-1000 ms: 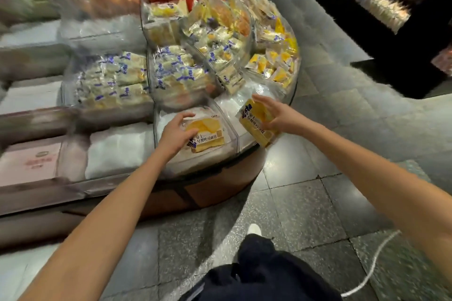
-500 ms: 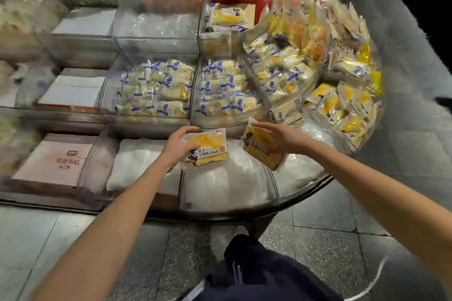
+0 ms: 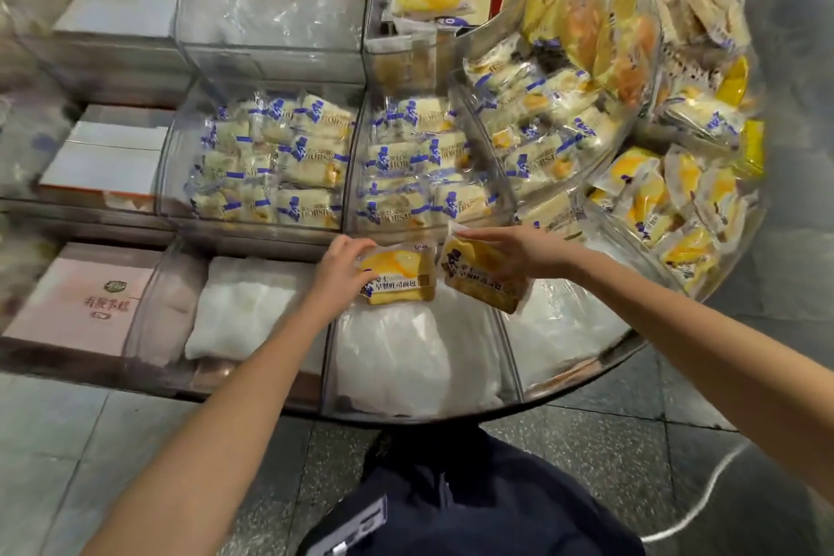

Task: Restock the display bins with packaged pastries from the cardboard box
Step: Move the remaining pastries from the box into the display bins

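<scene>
Left fingers (image 3: 356,245): our left hand (image 3: 340,271) grips a yellow packet (image 3: 401,273) at the far end of the front bin (image 3: 415,357).
Right fingers (image 3: 480,235): our right hand (image 3: 519,251) pinches a second packet (image 3: 485,280), tilted over that bin's right wall.
Risk: we judge the tilted packet could slide down the wrong side of that wall.
Hidden: cardboard box out of view; whether either packet touches the bin, we cannot tell.

1. I stand on a floor (image 3: 586,456) of grey speckled stone tiles with thin pale joints.
2. A white cord (image 3: 686,519) curves across the tiles at my lower right.
3. Before me the display stand (image 3: 451,419) ends in a rounded edge on its right.
4. To my left lies a pink printed box (image 3: 76,302), with flat white boxes (image 3: 104,167) behind it.
5. The light is dim and warm, and the floor at the upper right falls into shadow.
</scene>
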Available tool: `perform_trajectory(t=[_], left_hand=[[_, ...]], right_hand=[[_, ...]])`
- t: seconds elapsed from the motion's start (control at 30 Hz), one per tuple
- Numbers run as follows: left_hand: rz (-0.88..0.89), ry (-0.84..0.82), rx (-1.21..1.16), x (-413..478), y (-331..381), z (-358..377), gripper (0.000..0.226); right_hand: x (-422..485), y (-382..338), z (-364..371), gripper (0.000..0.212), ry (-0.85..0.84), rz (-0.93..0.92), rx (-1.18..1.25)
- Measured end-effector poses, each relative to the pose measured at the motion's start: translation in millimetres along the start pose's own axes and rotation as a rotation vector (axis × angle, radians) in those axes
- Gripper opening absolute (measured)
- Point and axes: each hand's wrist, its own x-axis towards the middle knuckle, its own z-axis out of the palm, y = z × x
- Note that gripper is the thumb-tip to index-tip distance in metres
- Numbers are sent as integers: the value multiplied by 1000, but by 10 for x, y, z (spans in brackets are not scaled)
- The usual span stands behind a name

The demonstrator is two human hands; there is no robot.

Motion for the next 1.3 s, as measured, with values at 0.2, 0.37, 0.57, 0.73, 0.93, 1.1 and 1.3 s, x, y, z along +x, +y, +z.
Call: perform_trajectory(t=[0.2, 0.37, 0.57, 0.73, 0.93, 1.1, 1.3], left_hand=[[62, -87, 257, -120, -103, 109, 72], [290, -72, 499, -52, -124, 202, 83], [200, 80, 625, -2, -329, 80, 67], [202, 93, 623, -7, -338, 99, 66], [358, 174, 570, -109, -499, 119, 69], [437, 189, 556, -101, -525, 101, 76], [606, 147, 693, -34, -616, 138, 71]], right_hand=[[192, -41, 82, 83, -94, -27, 108], [286, -85, 111, 84, -96, -17, 28], [431, -298, 82, 74, -69, -65, -369], [552, -252, 199, 59, 175, -262, -645], [488, -79, 590, 55, 483, -394, -638], [341, 60, 816, 75, 367, -405, -740], [416, 71, 861, 80, 354, -360, -737]])
